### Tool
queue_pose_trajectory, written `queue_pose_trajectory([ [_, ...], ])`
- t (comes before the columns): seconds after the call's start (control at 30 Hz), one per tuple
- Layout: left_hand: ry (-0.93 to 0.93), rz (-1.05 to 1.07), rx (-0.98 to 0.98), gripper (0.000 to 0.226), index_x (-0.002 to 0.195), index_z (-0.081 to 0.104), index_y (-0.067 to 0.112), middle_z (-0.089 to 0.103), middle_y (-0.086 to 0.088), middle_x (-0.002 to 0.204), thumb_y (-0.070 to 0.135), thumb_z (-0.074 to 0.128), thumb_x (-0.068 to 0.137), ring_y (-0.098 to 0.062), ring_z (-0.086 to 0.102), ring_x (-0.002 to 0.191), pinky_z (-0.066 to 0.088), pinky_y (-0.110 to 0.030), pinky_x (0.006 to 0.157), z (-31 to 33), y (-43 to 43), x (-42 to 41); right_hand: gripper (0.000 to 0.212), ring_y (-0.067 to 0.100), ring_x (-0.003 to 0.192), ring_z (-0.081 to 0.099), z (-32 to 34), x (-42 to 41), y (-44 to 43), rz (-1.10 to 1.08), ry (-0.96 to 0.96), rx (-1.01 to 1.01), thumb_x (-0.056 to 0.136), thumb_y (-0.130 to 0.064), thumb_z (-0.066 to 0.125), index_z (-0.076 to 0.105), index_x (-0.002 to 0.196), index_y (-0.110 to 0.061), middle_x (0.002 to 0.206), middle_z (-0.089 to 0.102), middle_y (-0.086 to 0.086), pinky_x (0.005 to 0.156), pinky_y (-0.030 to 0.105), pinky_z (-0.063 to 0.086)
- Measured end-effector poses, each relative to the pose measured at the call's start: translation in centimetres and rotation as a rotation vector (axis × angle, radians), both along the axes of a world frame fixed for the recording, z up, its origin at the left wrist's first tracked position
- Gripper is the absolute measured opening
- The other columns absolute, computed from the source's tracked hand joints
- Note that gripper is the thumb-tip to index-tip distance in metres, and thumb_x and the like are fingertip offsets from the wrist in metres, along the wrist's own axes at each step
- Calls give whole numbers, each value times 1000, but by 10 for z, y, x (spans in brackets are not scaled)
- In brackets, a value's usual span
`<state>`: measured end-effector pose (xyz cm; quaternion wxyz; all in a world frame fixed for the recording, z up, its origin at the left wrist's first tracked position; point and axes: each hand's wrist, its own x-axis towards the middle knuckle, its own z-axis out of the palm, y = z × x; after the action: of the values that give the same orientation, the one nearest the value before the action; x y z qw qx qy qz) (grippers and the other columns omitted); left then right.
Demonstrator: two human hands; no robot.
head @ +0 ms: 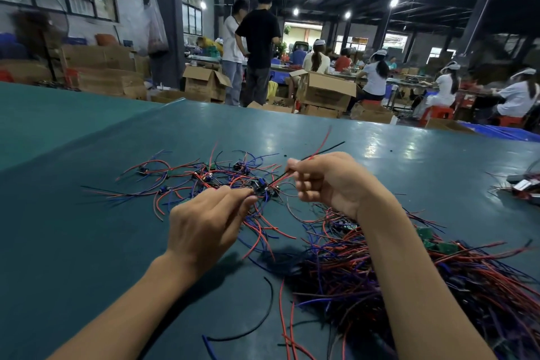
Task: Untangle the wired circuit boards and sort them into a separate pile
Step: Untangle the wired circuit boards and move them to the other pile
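- Circuit board [261,186]: small, dark, wired; held up between both hands, over the loose spread.
- Left hand [204,222]: fingers [235,196] pinched on the board's near-left side.
- Right hand [327,181]: fingers [295,173] clamped on the board's red and black leads [321,152].
- Leads' long axis: near-left to far-right; free ends point beyond the right hand.
- Loose spread [187,175]: far left on the table [87,242]; probably the sorted pile, nearer the left hand.
- Dense tangle [423,278]: near right.

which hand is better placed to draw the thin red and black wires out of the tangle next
Right, probably. The right hand pinches the thin red and black wires, whose free ends point away from the tangle. The left hand pinches a small dark circuit board, anchoring it.
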<state>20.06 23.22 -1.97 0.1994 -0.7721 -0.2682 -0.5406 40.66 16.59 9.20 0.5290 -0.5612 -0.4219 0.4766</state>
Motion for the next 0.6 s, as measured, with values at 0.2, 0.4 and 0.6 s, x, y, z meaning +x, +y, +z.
queue_pose_trajectory([
  [0.2, 11, 17, 19, 20, 106, 76, 20, 67, 5, 77, 32, 61, 102, -21, 61, 65, 44, -36, 51, -4, 2, -1, 13, 16, 60, 67, 9, 31, -8, -147, 212, 120, 95, -6, 63, 69, 91, 4, 73, 71, 11, 53, 26, 57],
  [0.4, -81, 9, -51, 21, 100, 76, 16, 72, 5, 84, 30, 60, 101, -19, 67, 71, 47, -34, 56, -6, 4, -3, 15, 26, 76, 73, 19, 35, -15, -216, 293, 299, 96, -8, 62, 65, 107, 3, 89, 74, 16, 67, 34, 62],
  [0.6, -160, 23, -107, 22, 99, 74, 12, 70, 1, 85, 26, 58, 102, -21, 69, 74, 51, -38, 58, -9, 5, -1, 41, 27, 67, 68, 25, 4, -25, 251, -365, -46, 95, -38, 66, 72, 101, 2, 83, 73, 18, 58, 35, 58],
])
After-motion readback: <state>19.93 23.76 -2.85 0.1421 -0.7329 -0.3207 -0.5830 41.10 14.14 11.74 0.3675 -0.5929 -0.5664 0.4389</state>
